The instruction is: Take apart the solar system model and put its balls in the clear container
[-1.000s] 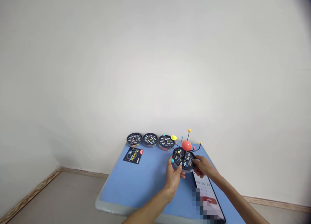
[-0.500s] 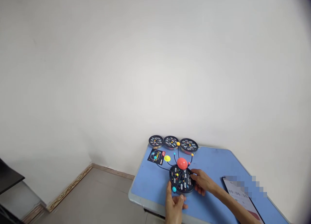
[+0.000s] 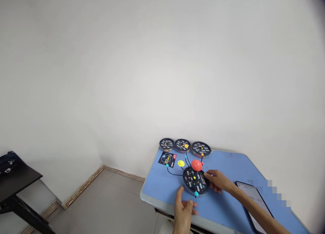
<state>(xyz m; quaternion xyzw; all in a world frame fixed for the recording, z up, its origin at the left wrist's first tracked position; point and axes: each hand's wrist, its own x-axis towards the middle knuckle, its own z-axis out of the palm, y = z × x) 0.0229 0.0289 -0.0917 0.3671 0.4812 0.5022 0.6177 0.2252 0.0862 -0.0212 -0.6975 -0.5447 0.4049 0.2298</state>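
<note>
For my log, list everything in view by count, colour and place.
wall: one, white, background
table: one, blue, before wall
floor: one, grey, lower left
skirting: count unclear, beige, along floor
stand: one, black, far left
model: one, black with coloured balls, on table
round containers: three, black-topped, at table's far edge
card: one, black and red, before containers
phone: one, black, pale screen, right side
left hand: one, bare, fingers spread beside model
right hand: one, bare, at model's right side

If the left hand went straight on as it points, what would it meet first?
The left hand would most likely meet the round black base at its near left edge, though exact depth is unclear.
</note>
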